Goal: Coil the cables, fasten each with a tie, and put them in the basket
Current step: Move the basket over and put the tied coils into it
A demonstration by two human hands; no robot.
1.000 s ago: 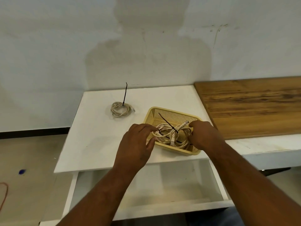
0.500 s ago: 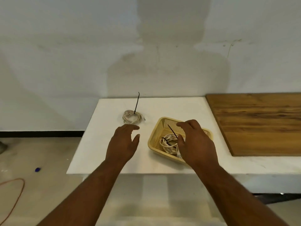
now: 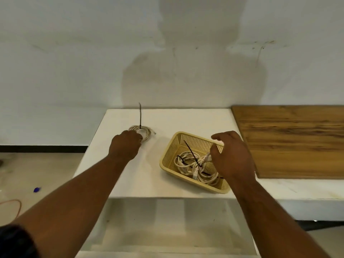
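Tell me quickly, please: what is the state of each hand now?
Left hand: on the coiled cable on the table; a grip cannot be told.
Right hand: open over the basket, holding nothing.

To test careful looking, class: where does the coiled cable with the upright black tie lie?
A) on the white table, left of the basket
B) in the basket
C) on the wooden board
A: the coiled cable lies on the white table left of the basket.
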